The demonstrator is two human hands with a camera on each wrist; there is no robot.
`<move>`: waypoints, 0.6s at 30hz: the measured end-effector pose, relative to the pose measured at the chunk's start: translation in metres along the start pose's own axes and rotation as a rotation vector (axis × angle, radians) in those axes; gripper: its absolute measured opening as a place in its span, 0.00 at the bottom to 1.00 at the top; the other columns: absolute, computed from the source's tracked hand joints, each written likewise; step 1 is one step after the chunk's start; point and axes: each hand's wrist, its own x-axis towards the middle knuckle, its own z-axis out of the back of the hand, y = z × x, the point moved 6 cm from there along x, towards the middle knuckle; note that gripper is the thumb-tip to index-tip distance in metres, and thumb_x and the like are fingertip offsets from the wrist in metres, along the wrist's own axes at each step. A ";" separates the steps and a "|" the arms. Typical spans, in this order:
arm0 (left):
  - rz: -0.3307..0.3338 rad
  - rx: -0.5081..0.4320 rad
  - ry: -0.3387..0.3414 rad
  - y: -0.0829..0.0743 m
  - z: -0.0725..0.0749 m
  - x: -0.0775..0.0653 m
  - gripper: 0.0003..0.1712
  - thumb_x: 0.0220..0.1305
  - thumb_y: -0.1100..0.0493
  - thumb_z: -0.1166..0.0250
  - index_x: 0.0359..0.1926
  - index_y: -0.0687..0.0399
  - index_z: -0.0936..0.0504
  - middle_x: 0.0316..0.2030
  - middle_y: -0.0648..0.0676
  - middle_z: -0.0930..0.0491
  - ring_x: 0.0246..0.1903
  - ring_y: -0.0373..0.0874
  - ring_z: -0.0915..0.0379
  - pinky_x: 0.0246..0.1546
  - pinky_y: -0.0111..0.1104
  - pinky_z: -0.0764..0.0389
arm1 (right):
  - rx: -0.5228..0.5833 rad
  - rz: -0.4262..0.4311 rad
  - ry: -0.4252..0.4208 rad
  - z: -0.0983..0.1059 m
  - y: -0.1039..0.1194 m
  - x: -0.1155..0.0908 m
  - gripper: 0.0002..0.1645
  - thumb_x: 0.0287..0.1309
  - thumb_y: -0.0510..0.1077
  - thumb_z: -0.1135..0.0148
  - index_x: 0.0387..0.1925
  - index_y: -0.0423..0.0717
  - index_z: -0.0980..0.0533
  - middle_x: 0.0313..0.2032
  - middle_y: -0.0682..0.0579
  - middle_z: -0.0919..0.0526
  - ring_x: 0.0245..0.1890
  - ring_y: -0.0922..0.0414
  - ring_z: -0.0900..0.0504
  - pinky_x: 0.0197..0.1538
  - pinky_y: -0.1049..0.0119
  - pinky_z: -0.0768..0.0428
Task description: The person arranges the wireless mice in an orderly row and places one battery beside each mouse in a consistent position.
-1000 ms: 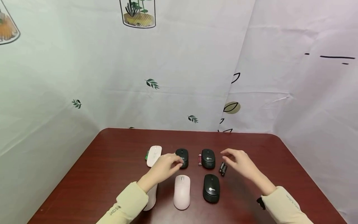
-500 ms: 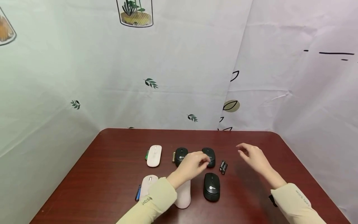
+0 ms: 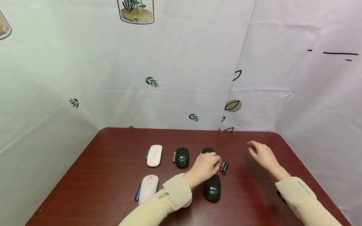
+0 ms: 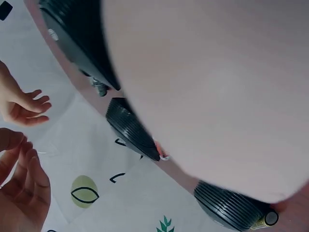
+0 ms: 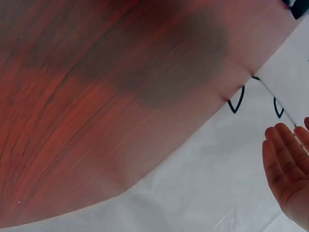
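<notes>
My left hand (image 3: 204, 167) hovers over the table between two black computer mice, its fingers loosely bent and nothing visible in them. It partly hides the back black mouse (image 3: 208, 150); the front black mouse (image 3: 212, 188) lies just below it. Two dark batteries (image 3: 224, 167) lie side by side near its fingertips. In the left wrist view the left hand (image 4: 24, 186) has thumb and fingertips close together. To the right, my right hand (image 3: 264, 157) is held above the table, fingers relaxed and empty. The right wrist view shows that hand (image 5: 289, 169) with fingers extended.
Further left are a white mouse (image 3: 154, 155) beside a green battery (image 3: 147, 154), another black mouse (image 3: 182, 157) beside a gold battery (image 3: 174, 157), and a pale mouse (image 3: 148, 188) beside a blue battery (image 3: 137, 192). My left sleeve covers most of another pale mouse (image 3: 187, 204). A printed curtain backs the table.
My left hand has moved right, from the middle black mouse to between the right-hand ones. My right hand has drawn away to the right from the two dark batteries.
</notes>
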 end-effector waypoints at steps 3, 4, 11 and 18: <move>0.023 -0.023 0.057 0.001 0.001 -0.003 0.04 0.61 0.59 0.37 0.33 0.45 0.17 0.27 0.44 0.22 0.25 0.32 0.29 0.23 0.20 0.31 | 0.023 -0.012 0.032 -0.002 -0.003 0.001 0.13 0.56 0.34 0.42 0.43 0.33 0.24 0.33 0.40 0.16 0.29 0.49 0.18 0.30 0.55 0.22; 0.028 -0.026 0.068 0.003 0.002 -0.004 0.04 0.61 0.58 0.37 0.33 0.45 0.17 0.28 0.43 0.22 0.25 0.32 0.28 0.26 0.21 0.28 | 0.032 -0.014 0.042 -0.002 -0.003 0.001 0.13 0.56 0.34 0.42 0.43 0.32 0.24 0.33 0.40 0.16 0.29 0.48 0.18 0.31 0.55 0.21; 0.114 -0.110 0.018 0.024 0.019 -0.002 0.04 0.61 0.59 0.37 0.33 0.48 0.16 0.25 0.45 0.22 0.22 0.32 0.32 0.24 0.22 0.30 | 0.033 0.043 0.051 -0.006 0.026 0.000 0.09 0.57 0.35 0.40 0.40 0.36 0.22 0.35 0.42 0.16 0.32 0.50 0.18 0.34 0.55 0.20; 0.135 -0.098 0.033 0.036 0.028 0.009 0.05 0.62 0.59 0.38 0.33 0.50 0.16 0.25 0.46 0.23 0.22 0.34 0.32 0.24 0.23 0.31 | 0.049 0.104 0.064 -0.006 0.060 0.004 0.09 0.58 0.38 0.40 0.40 0.39 0.22 0.37 0.43 0.16 0.36 0.49 0.17 0.38 0.53 0.19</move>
